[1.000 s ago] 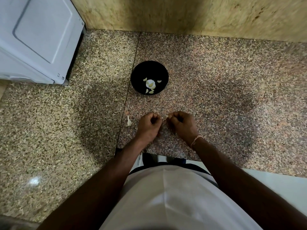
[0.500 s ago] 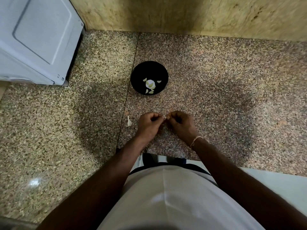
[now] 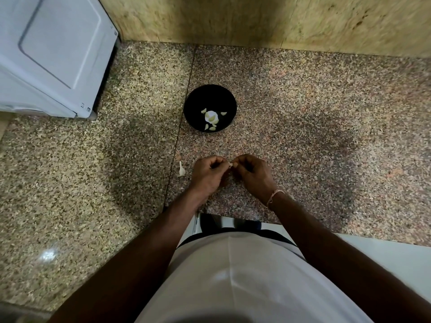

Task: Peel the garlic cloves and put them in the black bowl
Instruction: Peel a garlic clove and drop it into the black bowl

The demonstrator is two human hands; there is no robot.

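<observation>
A black bowl [image 3: 210,94] stands on the speckled granite counter, holding several peeled pale cloves and a white bit of skin. Below it my left hand [image 3: 207,174] and my right hand [image 3: 253,174] meet fingertip to fingertip, both pinching one small garlic clove [image 3: 230,164], of which only a pale sliver shows between the fingers. An unpeeled white clove [image 3: 181,169] lies on the counter just left of my left hand.
A white appliance [image 3: 53,54] fills the far left corner. A yellowish stone wall [image 3: 279,19] backs the counter. The counter's front edge runs near my body, with white floor [image 3: 384,252] at the lower right.
My two hands have drawn slightly closer together around the clove; bowl and loose clove have not moved.
</observation>
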